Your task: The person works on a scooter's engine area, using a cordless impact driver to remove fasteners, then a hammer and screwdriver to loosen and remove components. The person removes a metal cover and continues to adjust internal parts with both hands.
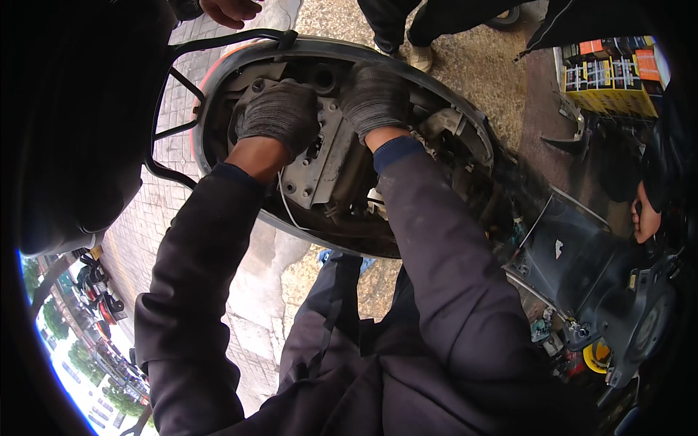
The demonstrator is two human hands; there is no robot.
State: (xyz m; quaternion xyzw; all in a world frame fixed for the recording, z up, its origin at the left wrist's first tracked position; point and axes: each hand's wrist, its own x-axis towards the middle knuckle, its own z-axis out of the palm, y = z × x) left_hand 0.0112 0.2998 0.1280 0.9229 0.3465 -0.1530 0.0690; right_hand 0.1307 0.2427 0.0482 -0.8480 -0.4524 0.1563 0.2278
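Observation:
An opened scooter body [342, 243] with its seat off lies across in front of me, its inner frame and dusty parts bare. My left hand [280, 112], in a dark grey knitted glove, rests closed over the far left of a grey metal plate [320, 156] with bolts and holes. Beside it, my right hand [374, 100], gloved alike, is closed at the far edge of the opening. The fingertips of both are hidden, so what they grip cannot be made out. A thin pale cable [286, 202] runs down from the plate near my left wrist.
A black tubular rack [166, 131] sticks out at the scooter's left end. Other people stand close: one hand [229, 10] at the top left, another hand [644, 214] at the right. Yellow boxes [607, 87] are stacked far right, with a dark panel [563, 236] nearer.

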